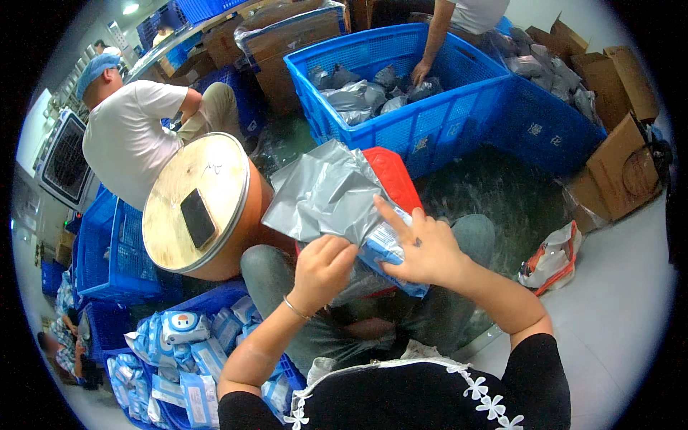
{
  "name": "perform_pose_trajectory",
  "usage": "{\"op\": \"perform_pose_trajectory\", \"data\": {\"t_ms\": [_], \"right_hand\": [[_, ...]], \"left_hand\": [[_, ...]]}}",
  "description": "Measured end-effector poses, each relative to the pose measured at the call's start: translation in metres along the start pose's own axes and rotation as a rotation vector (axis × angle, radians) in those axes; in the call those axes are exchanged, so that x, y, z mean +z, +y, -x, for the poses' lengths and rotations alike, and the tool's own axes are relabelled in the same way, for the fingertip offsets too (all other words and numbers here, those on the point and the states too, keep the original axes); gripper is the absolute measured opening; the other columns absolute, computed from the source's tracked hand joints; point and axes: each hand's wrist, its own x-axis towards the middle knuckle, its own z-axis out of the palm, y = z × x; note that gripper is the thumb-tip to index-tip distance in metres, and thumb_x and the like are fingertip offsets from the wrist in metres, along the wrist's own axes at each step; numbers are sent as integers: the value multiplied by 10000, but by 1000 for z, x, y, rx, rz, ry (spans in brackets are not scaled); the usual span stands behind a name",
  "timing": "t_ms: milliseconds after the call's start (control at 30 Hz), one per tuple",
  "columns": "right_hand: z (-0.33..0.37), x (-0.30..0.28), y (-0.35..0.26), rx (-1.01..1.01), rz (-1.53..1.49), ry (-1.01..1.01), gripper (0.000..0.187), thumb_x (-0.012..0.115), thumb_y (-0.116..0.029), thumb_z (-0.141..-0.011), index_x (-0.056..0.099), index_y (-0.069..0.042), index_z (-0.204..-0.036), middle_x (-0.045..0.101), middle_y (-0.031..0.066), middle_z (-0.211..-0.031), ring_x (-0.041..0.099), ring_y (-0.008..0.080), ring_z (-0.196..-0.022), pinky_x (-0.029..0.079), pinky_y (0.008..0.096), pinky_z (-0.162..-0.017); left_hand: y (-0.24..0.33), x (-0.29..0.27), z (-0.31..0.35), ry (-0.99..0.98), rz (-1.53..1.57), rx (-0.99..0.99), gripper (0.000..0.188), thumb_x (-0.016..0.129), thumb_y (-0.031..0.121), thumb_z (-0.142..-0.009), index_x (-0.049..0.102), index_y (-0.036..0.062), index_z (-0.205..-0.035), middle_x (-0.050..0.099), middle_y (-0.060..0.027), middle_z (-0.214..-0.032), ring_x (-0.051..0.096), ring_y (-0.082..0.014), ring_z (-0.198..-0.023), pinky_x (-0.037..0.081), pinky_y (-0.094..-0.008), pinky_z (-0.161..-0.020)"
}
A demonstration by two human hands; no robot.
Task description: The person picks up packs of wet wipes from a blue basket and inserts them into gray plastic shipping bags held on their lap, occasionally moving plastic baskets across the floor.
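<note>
A grey plastic mailing bag (322,190) lies in front of me on a red surface (398,179), partly hidden by the bag. A soft blue-and-white wipes packet (385,244) sits at the bag's near right edge, partly under it. My left hand (326,276) is closed at the bag's near edge and seems to pinch it; the fingertips are mostly hidden. My right hand (430,247) rests over the packet, with index finger and thumb stretched apart and the index tip on the bag.
Left of me, a blue crate (294,365) holds several wipes packets. A phone (198,218) lies on a round wooden-topped drum (168,186). Ahead, a co-worker's hand (423,72) reaches into a big blue crate (401,132) of grey parcels. Another person (132,136) sits left; cardboard boxes (623,168) stand right.
</note>
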Motion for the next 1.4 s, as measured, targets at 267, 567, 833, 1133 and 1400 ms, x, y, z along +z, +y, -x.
{"op": "perform_pose_trajectory", "data": {"t_ms": [267,567,833,1133,1400], "right_hand": [[10,7,-3,-25,-56,203,777,751,-482,-676,492,-270,-1377,551,195,-953,593,342,-852,492,419,-711],[7,-7,-17,7,-485,583,718,835,-363,-608,571,-186,-1252,529,167,-977,596,344,-849,494,434,-741],[3,12,-33,4,-384,661,667,843,-327,-586,551,-173,-1165,517,134,-1040,519,322,-982,389,434,-805],[14,13,-31,-35,-367,589,722,849,-311,-585,523,-164,-1213,512,124,-1058,510,308,-1001,378,427,-811],[8,16,-16,-112,-685,565,1121,879,-293,-574,274,-177,-1510,505,139,-1077,524,314,-1013,409,428,-903]], "left_hand": [[24,37,23,359,189,-811,488,612,-9,-773,458,-56,-1233,613,-162,-966,610,-268,-879,475,-357,-826],[53,32,8,298,333,-876,665,450,-98,-832,197,-78,-1447,632,-287,-941,636,-399,-809,496,-432,-731],[42,60,35,429,676,-1106,384,487,-44,-858,439,-48,-1239,590,-174,-1119,609,-252,-962,515,-338,-824],[11,37,30,236,376,-775,569,522,-96,-759,372,-114,-1308,623,-234,-1040,623,-366,-939,488,-449,-793],[39,30,37,46,-20,-731,616,525,-58,-760,306,-150,-1328,631,-277,-913,609,-473,-754,483,-481,-638]]}}
